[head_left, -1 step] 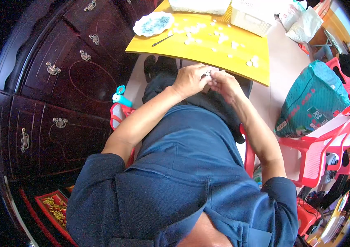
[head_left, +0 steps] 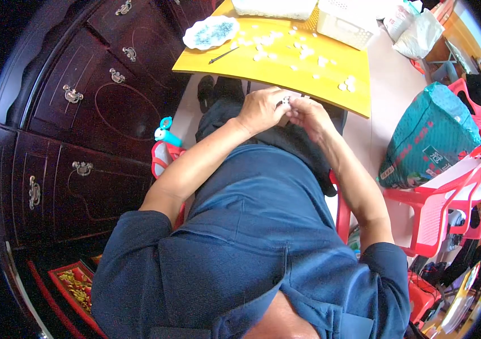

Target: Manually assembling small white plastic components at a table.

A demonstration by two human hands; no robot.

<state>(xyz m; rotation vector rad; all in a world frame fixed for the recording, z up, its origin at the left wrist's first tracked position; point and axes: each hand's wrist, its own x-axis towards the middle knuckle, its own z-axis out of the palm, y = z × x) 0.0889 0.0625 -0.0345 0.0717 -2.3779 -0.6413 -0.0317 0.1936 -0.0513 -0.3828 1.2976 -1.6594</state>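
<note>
Together, both hands [head_left: 285,110] pinch 1 small whitish piece [head_left: 286,101].

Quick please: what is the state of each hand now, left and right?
Left hand: closed, fingers pinching a small white piece.
Right hand: closed, fingers on the same small white piece.

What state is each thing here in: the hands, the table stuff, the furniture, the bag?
Left hand: closed around a small pale piece.
Right hand: fingers pinching the same small pale piece.
White pieces: scattered loose on the yellow table.
Patterned plate: lying flat on the table.
Dark cabinet drawers: shut.
Green sack: full, standing upright.
</note>
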